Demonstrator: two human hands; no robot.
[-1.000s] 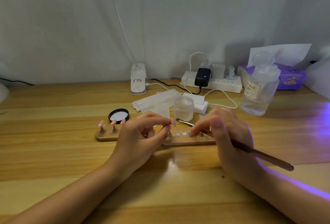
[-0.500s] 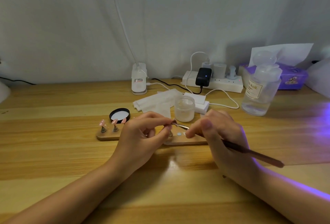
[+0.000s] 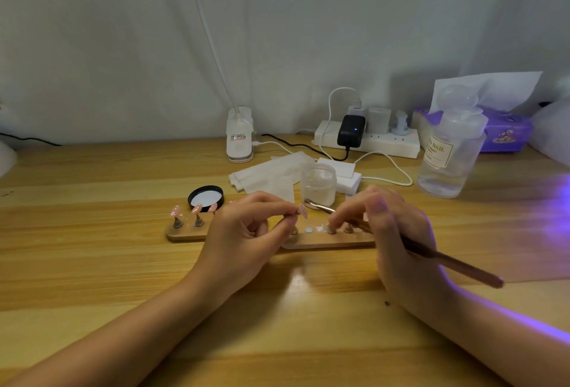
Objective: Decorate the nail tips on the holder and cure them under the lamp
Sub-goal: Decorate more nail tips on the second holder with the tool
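Left hand (image 3: 237, 232) pinches nail tip (image 3: 302, 210) — raised.

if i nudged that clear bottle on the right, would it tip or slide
The clear bottle looks tall against its base, so a push near its domed cap would probably tip it. It seems only partly filled, so likely light and easy to shift. Its smooth plastic on the wooden table would probably slide when pushed low.

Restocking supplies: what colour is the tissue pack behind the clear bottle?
Purple, in the head view: the tissue pack behind the clear bottle.
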